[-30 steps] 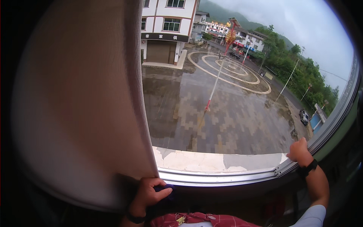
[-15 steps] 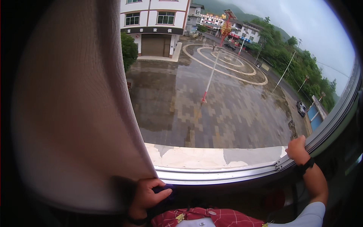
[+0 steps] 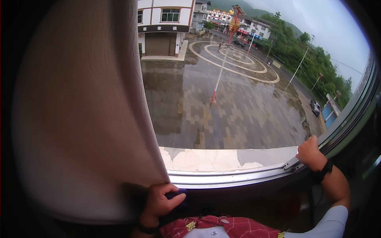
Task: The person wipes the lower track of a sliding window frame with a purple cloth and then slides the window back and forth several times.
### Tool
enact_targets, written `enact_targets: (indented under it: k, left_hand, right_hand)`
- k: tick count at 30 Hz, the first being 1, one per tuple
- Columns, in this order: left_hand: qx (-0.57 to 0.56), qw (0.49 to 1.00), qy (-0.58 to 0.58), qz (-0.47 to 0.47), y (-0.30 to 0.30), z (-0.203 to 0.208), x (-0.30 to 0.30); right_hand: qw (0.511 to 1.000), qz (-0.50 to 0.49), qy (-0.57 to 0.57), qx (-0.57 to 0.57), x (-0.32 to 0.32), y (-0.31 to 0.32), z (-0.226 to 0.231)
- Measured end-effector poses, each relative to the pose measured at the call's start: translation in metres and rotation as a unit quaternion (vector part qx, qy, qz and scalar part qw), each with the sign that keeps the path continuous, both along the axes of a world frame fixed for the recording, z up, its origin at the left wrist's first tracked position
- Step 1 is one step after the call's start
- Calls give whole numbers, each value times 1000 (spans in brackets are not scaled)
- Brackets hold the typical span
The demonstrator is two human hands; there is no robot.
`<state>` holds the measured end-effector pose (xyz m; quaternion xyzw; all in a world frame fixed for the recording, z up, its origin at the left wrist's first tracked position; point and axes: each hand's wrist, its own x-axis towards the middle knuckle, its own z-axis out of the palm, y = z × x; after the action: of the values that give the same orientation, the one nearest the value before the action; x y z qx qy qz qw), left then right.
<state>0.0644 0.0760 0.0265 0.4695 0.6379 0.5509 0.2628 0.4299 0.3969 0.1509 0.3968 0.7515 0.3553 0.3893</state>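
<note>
A beige curtain (image 3: pixel 91 107) fills the left side, its edge running down to my left hand (image 3: pixel 160 200). That hand is closed, thumb forward, around a dark blue item (image 3: pixel 180 193) that looks like cloth and shows only in part below the sill. My right hand (image 3: pixel 310 154), with a black band on the wrist, is a closed fist at the lower right corner of the open window. Its fingers curl over the edge of the metal window frame (image 3: pixel 337 123); their tips are hidden.
Silver window tracks (image 3: pixel 226 179) run along the bottom, with a pale ledge of peeling paint (image 3: pixel 206 159) outside. Far below lies a wet paved square (image 3: pixel 234 111) with a lamp post (image 3: pixel 220 75) and buildings. A red checked apron (image 3: pixel 250 228) covers my front.
The curtain's edge has shifted right, covering more of the building outside, and my left hand has moved slightly right with it. My right hand stays at the frame, a little higher in view.
</note>
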Motion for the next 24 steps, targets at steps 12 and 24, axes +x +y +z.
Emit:
enact_targets:
  k: [12,24]
  left_hand:
    - [16,1000,5,-5,-3,-5,-2]
    - [38,999,22,1,0,-7,-2]
  right_hand:
    - [985,124,33,-116,-142,-95,23]
    - [720,501,396,-273,-179,-177,21]
